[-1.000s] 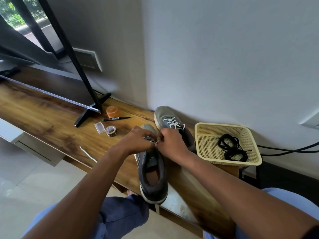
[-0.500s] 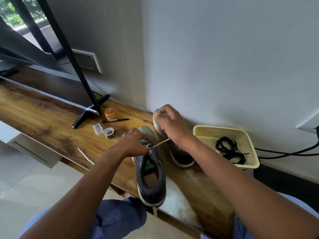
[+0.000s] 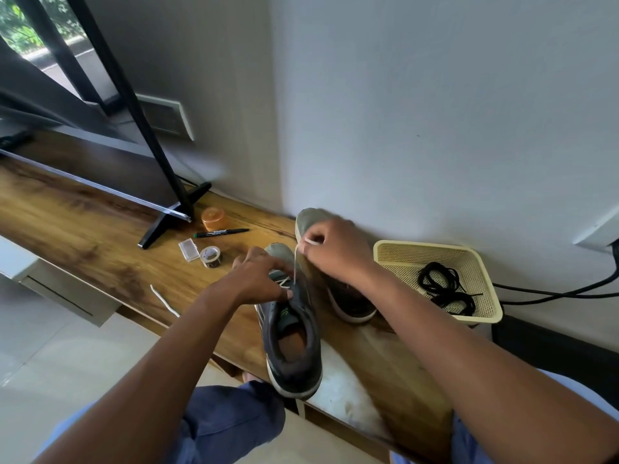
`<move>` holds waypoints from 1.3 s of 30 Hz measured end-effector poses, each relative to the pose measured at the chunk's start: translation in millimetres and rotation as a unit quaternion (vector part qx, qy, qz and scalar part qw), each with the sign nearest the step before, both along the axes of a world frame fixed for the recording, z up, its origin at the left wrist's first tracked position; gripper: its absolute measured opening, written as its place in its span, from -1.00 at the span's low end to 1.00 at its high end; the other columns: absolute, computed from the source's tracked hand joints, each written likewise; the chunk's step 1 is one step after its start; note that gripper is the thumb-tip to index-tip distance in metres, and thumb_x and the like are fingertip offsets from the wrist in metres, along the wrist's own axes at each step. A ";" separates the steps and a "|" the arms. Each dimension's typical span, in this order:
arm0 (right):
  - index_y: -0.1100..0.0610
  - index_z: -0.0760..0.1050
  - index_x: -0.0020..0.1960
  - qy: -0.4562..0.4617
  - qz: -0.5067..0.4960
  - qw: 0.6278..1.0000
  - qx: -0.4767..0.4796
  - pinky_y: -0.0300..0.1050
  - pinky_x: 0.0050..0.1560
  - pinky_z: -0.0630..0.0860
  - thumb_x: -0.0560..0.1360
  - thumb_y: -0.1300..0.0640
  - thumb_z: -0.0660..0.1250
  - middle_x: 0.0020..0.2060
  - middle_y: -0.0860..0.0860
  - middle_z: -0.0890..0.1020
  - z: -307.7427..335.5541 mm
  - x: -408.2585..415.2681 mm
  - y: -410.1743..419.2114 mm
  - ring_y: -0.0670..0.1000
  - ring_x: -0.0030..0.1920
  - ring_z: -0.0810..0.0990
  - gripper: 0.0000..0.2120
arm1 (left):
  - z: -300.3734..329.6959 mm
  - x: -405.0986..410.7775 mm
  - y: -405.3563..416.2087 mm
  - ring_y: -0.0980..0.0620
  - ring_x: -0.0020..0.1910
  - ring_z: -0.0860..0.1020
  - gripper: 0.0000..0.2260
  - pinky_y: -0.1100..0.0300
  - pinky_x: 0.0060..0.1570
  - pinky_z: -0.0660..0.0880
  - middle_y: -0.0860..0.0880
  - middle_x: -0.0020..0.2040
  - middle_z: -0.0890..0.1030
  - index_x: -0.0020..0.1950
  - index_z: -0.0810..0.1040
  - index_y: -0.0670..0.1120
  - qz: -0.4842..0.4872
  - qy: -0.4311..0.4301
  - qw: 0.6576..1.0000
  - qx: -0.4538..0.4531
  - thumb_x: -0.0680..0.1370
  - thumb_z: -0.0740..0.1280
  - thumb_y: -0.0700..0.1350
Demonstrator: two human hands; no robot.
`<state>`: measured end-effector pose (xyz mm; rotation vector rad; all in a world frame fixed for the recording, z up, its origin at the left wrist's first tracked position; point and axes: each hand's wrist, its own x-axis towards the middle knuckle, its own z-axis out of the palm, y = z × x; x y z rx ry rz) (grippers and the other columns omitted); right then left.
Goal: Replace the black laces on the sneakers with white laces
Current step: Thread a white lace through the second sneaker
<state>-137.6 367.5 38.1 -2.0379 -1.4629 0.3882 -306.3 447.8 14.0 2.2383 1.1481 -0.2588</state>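
Note:
Two grey sneakers stand on the wooden shelf (image 3: 100,249). The near sneaker (image 3: 293,346) points away from me, heel over the shelf's front edge. My left hand (image 3: 259,279) rests on its tongue and eyelets, fingers curled over the lacing. My right hand (image 3: 330,251) pinches the white lace (image 3: 296,266) and holds it taut above the eyelets. The far sneaker (image 3: 348,303) lies behind, mostly hidden by my right hand and wrist. Black laces (image 3: 442,289) lie coiled in the cream basket (image 3: 482,262).
A loose white lace end (image 3: 164,301) lies on the shelf at the left. A tape roll (image 3: 210,256), a small clear box (image 3: 188,250), a black marker (image 3: 221,232), an orange lid (image 3: 213,218) and a screen's stand foot (image 3: 167,219) are further back. Black cables (image 3: 552,289) run at the right.
My right hand drew the white lace up and away from the eyelets, from beside my left hand to over the far sneaker's toe. My left hand stayed on the near sneaker.

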 end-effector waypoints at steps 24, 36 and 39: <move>0.22 0.44 -0.13 0.132 -0.053 0.987 -0.069 -0.04 -0.14 0.60 0.51 0.29 0.19 -0.18 0.13 0.59 14.5 -0.4 4.8 0.13 -0.19 0.57 -0.92 | 6.5 -18.8 -2.3 0.06 -0.25 0.68 -0.86 0.09 -0.10 0.64 0.09 -0.28 0.68 -0.21 0.64 0.05 0.128 -0.084 0.981 0.121 0.54 0.41 -0.11; 0.10 0.62 -0.10 0.099 0.061 0.993 -0.015 -0.17 -0.09 0.55 0.55 0.23 0.40 -0.24 -0.06 0.73 -30.6 -33.7 -6.1 -0.11 -0.16 0.66 -0.93 | 5.6 -21.3 -56.1 0.16 -0.15 0.61 -0.83 0.29 -0.32 0.45 0.10 -0.11 0.66 0.02 0.69 0.07 0.113 -0.021 0.986 0.121 0.51 0.47 0.11; 0.07 0.69 -0.16 0.051 0.088 0.995 -0.010 -0.18 -0.15 0.46 0.51 0.15 0.49 -0.24 -0.10 0.70 -32.5 -37.1 -7.5 -0.10 -0.20 0.61 -0.92 | 2.7 -24.3 -55.4 0.18 -0.21 0.65 -0.91 0.32 -0.35 0.52 0.10 -0.16 0.68 -0.04 0.70 0.07 0.146 -0.048 0.984 0.088 0.51 0.48 0.05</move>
